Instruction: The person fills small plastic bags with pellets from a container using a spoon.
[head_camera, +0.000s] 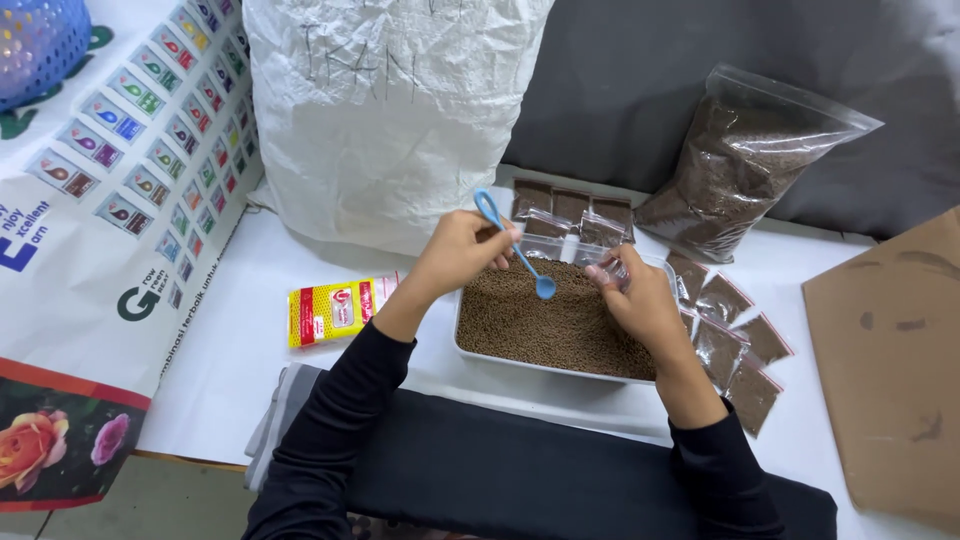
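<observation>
1. White sheeting covers the work table (250, 330), with a dark grey backdrop at the far side and a glossy printed poster (100, 200) of small coloured product pictures lying over the far left.
2. At the far left corner sits a blue perforated plastic basket (35, 40), only partly in view.
3. Near the left forearm lies a flat yellow and red printed sachet (335, 312), seemingly set aside within easy reach.
4. Behind it slumps a large white woven plastic sack (385, 110), coarse in texture and crumpled.
5. The left hand (460, 252) is closed around the handle of a small light blue plastic scoop (515, 245), bowl end angled down just over the grains, likely to lift a small measure.
6. Below sits a white rectangular plastic tray (545, 368) in the middle, filled with fine brown round granules (550, 325).
7. The right hand (640, 300) pinches a small clear plastic pouch (612, 270) above the tray, just beside the scoop's bowl, so spills would fall back in.
8. Filled clear pouches of brown granules (730, 340) lie in rows at the tray's far and right sides.
9. Far right leans a large clear zip bag of brown granules (745, 160), and a brown cardboard sheet (890, 370) lies beside it.
</observation>
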